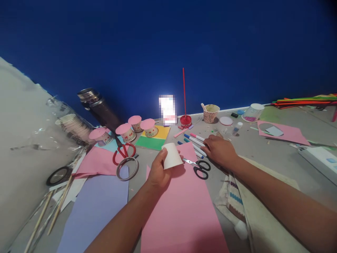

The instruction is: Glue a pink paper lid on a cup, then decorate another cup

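Note:
My left hand [160, 172] is closed round a plain white paper cup [171, 156], tilted, above a large pink paper sheet [179, 211]. My right hand [219, 149] rests with bent fingers at the ends of several white-barrelled markers [193, 143] with coloured caps. Its fingertips are partly hidden, so what they grip cannot be made out. Between the hands lie scissors [201, 168] with black handles, their blades pointing toward the cup. Behind my left hand stand several printed paper cups [128, 133] topped with pink paper discs.
Red-handled scissors [124, 153], a tape roll [127, 168] and a purple sheet [97, 207] lie left. A dark flask [101, 109] and stacked cups [75, 128] stand behind. A red stick on a base [186, 121] rises at the wall. A cloth [263, 196] lies under my right forearm.

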{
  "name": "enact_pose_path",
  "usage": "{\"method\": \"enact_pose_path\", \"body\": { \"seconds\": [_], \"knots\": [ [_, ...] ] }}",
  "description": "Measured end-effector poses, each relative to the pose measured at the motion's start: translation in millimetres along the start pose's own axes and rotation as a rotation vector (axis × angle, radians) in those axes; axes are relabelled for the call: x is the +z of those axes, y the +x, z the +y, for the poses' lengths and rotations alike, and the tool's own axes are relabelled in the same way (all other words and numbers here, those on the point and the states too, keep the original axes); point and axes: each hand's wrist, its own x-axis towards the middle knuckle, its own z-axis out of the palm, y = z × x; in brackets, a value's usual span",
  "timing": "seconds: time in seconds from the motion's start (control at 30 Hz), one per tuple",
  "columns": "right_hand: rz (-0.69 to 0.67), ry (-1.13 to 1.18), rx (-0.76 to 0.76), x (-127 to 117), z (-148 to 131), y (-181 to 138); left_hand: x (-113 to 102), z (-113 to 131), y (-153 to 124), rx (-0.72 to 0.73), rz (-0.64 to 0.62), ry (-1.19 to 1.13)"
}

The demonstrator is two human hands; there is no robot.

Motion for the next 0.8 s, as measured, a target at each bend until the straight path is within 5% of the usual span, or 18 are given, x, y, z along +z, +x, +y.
{"method": "enact_pose_path", "body": {
  "seconds": [0.3,0.43,0.53,0.7,0.8],
  "knots": [
    [0.064,0.184,0.107,-7.9,1.6,3.7,-4.8,-7.1,-13.8,0.156,-0.156,0.363],
    [0.105,0.442,0.067,-13.5,2.5,0.9,-5.2,-4.0,-15.6,0.291,-0.176,0.44],
    [0.183,0.632,-0.062,-13.6,0.8,-3.8,-5.4,2.8,-12.5,0.437,-0.116,0.365],
    [0.284,0.6,-0.345,-10.7,-4.8,-11.6,-2.6,17.1,-11.6,0.553,-0.005,0.448],
    [0.296,0.735,-0.293,-11.8,-10.7,-15.6,1.6,21.6,-15.5,0.554,0.054,0.488]
  ]
}}
